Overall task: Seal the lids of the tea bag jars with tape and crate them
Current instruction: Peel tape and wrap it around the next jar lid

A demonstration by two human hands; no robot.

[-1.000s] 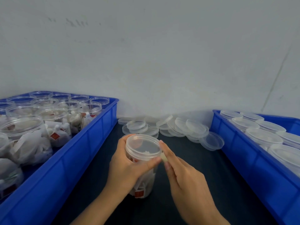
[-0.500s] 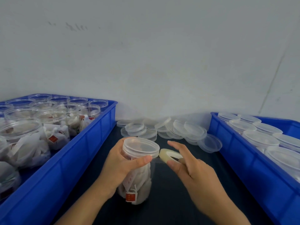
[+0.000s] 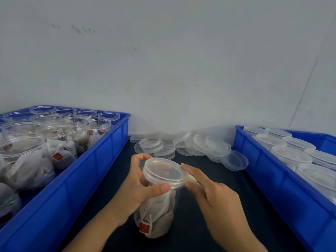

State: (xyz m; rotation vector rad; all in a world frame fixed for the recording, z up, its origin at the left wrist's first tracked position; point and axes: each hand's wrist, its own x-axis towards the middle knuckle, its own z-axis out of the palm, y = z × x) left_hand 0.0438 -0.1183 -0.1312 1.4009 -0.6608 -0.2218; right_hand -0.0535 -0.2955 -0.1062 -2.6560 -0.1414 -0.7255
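1. Lower centre of the frame: I see the left hand [image 3: 140, 186] grasping a clear plastic tea bag jar [image 3: 158, 211], thumb across the front under the rim, fingers curled round the back. The jar is tilted, its base near the dark tabletop [image 3: 218, 239]; I cannot tell whether it touches.
2. The jar's translucent round lid [image 3: 164, 172] is ribbed at the edge; crumpled white tea bags with a red tag [image 3: 144, 228] fill the body.
3. The right hand [image 3: 214, 197] pinches a pale yellowish tape roll [image 3: 190, 179] against the lid's right edge. The roll is mostly hidden by fingers; the clear tape itself is hard to make out.
4. Left of the frame: a glossy blue plastic crate [image 3: 60, 195] of open, filled jars [image 3: 23, 151], cut off by the frame edge.
5. Right of the frame: a second blue crate [image 3: 283, 190] of lidded jars [image 3: 291, 155], also cut off.
6. Centre, against the pale wall [image 3: 163, 60]: a loose heap of translucent lids [image 3: 190, 146], overlapping.
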